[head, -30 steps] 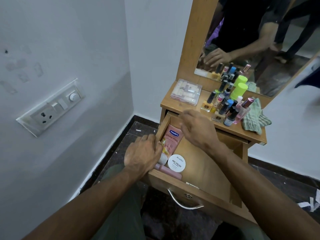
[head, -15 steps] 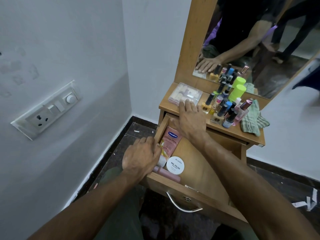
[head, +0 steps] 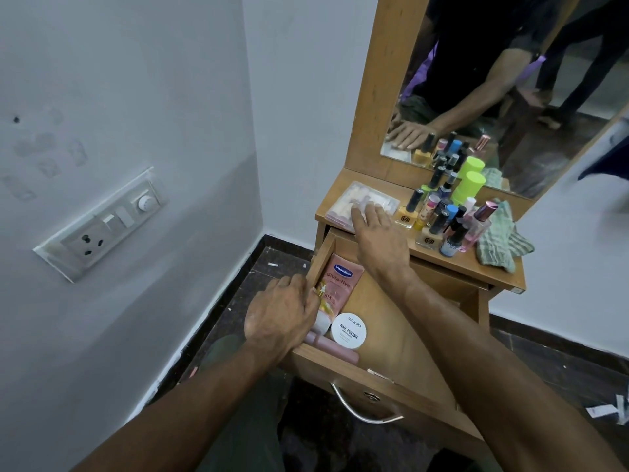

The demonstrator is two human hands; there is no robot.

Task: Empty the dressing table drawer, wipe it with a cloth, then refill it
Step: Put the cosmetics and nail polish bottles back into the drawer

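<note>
Head view, Vaseline tube (head: 337, 287) lengthwise in drawer (head: 391, 321)

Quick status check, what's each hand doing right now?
Left hand on drawer edge by Vaseline tube. Right hand flat on clear box on tabletop. Nothing blocking.

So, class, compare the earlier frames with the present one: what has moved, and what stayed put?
The right hand rose from above the open drawer to the tabletop, its fingers now lying on the clear plastic box. The left hand stayed on the drawer's left edge; the Vaseline tube and nail polish jar never moved.
</note>
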